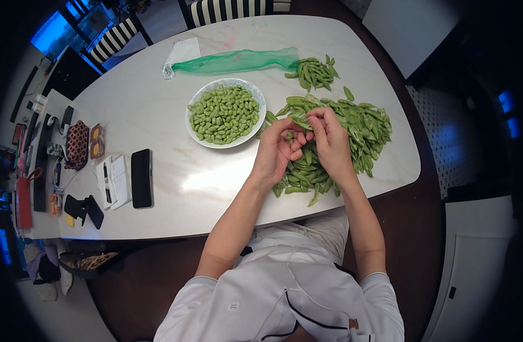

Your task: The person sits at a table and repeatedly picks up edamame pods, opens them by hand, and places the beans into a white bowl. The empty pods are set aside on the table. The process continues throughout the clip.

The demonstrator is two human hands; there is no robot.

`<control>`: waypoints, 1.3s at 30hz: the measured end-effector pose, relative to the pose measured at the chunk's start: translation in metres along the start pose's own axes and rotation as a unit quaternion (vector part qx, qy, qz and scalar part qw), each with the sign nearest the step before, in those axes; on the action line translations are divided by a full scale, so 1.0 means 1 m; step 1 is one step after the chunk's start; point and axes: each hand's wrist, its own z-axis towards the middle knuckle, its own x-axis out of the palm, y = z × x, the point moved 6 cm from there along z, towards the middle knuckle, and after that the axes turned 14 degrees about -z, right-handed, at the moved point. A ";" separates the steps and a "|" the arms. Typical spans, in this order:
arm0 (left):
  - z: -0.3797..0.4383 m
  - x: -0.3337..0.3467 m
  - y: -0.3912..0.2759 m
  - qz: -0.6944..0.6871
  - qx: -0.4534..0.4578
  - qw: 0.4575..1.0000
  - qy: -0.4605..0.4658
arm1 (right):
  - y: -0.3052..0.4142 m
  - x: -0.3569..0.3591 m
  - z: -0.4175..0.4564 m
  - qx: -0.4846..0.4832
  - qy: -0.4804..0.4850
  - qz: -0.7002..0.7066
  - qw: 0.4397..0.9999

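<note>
Both my hands hold one green soybean pod (300, 122) between them, over a large heap of pods (368, 128). My left hand (280, 147) pinches its left end, and a loose green bean (289, 136) shows by the curled fingers. My right hand (329, 141) has thumb and index finger on the other end. Left of the hands, a round plate with a patterned rim (262, 104) bears a mound of shelled green beans (225, 113). A smaller pile of pods (316, 73) lies farther back, at the end of a green mesh bag (240, 60).
On the table's left side lie a black smartphone (141, 178), a pen (107, 184) on papers (121, 181), a dark folding stand (85, 209), packaged pastries (96, 141) and a patterned pouch (76, 145). Striped chairs (229, 12) stand beyond the far edge.
</note>
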 end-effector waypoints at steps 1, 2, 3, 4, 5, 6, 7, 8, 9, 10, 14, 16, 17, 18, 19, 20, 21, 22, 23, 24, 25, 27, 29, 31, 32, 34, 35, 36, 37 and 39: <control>0.000 0.001 0.000 0.015 0.008 1.000 0.001 | 0.002 0.000 -0.001 -0.006 -0.001 -0.007 1.000; 0.001 0.000 0.001 0.044 0.017 0.999 0.002 | 0.004 0.000 -0.002 -0.012 -0.001 -0.015 1.000; 0.002 0.001 0.003 0.073 0.025 0.997 0.002 | 0.006 0.000 -0.003 -0.019 -0.002 -0.022 1.000; 0.002 0.001 0.003 0.102 0.034 0.994 0.003 | 0.005 0.001 -0.003 -0.013 -0.005 -0.006 1.000; 0.001 0.000 0.003 0.102 0.036 0.994 -0.005 | 0.004 0.002 -0.004 -0.008 -0.008 0.011 1.000; -0.001 0.004 0.002 0.103 0.037 0.994 -0.013 | 0.002 0.003 -0.004 -0.002 -0.012 0.028 1.000; -0.002 0.005 0.001 0.104 0.039 0.994 -0.021 | -0.004 0.004 -0.004 0.011 -0.016 0.054 0.998; -0.002 0.006 0.002 0.106 0.040 0.993 -0.018 | -0.011 0.006 -0.004 0.024 -0.020 0.079 0.996; -0.002 0.006 0.003 0.108 0.042 0.993 -0.015 | -0.016 0.006 -0.002 0.037 -0.024 0.105 0.993; -0.003 0.007 0.004 0.109 0.044 0.993 -0.013 | -0.019 0.008 -0.002 0.060 -0.004 0.140 0.988; -0.002 0.003 0.003 0.074 0.064 0.995 -0.023 | -0.026 0.012 0.003 0.121 0.079 0.202 0.968; 0.000 0.000 0.001 0.022 0.081 0.996 -0.004 | -0.025 0.012 0.003 0.136 0.111 0.199 0.964; 0.001 -0.003 -0.002 0.017 0.083 0.996 -0.010 | -0.024 0.011 0.001 0.144 0.121 0.199 0.962; 0.002 -0.005 -0.006 0.012 0.085 0.996 -0.016 | -0.022 0.011 0.000 0.152 0.130 0.200 0.959; 0.003 -0.007 -0.008 0.007 0.088 0.996 -0.022 | -0.017 0.009 -0.001 0.143 0.132 0.172 0.966; 0.003 -0.007 -0.008 0.001 0.083 0.996 -0.022 | -0.010 0.008 -0.002 0.134 0.133 0.145 0.971; 0.003 -0.006 -0.006 -0.006 0.078 0.997 -0.022 | -0.007 0.008 -0.003 0.125 0.133 0.117 0.976; 0.003 -0.005 -0.005 -0.012 0.073 0.997 -0.022 | -0.007 0.006 -0.002 0.088 0.106 0.072 0.988; 0.003 -0.004 -0.004 -0.018 0.067 0.997 -0.022 | -0.010 0.006 -0.002 0.051 0.078 0.026 0.995; 0.004 -0.004 -0.003 -0.017 0.064 0.998 -0.016 | -0.008 0.004 -0.001 0.013 0.049 -0.020 0.998; 0.004 -0.006 -0.001 -0.016 0.061 0.998 -0.011 | -0.008 0.004 -0.001 0.014 0.050 -0.023 0.998; 0.005 -0.006 0.003 -0.023 0.042 0.999 -0.003 | -0.006 0.001 -0.001 0.017 0.053 -0.028 0.998; 0.005 -0.005 0.009 -0.038 0.008 0.999 0.003 | 0.000 -0.001 -0.003 0.023 0.052 -0.021 0.998; 0.006 -0.007 0.010 -0.029 0.016 0.999 0.008 | 0.003 -0.001 -0.003 0.002 0.055 -0.052 0.997; 0.007 -0.007 0.010 -0.024 0.020 0.999 0.011 | 0.005 0.000 -0.002 -0.022 0.059 -0.086 0.994; 0.007 -0.007 0.011 -0.003 0.027 1.000 0.015 | 0.007 0.001 -0.002 -0.058 0.056 -0.128 0.989; 0.006 -0.007 0.010 0.007 0.031 0.999 0.017 | 0.008 0.002 -0.002 -0.070 0.049 -0.135 0.987; 0.006 -0.006 0.010 0.021 0.035 0.999 0.019 | 0.009 0.001 -0.002 -0.082 0.042 -0.144 0.985; 0.005 -0.004 0.009 0.035 0.039 0.998 0.021 | 0.009 0.001 -0.002 -0.081 0.034 -0.137 0.987; 0.003 -0.003 0.006 0.064 0.045 0.997 0.004 | 0.010 -0.001 -0.003 -0.081 0.019 -0.122 0.989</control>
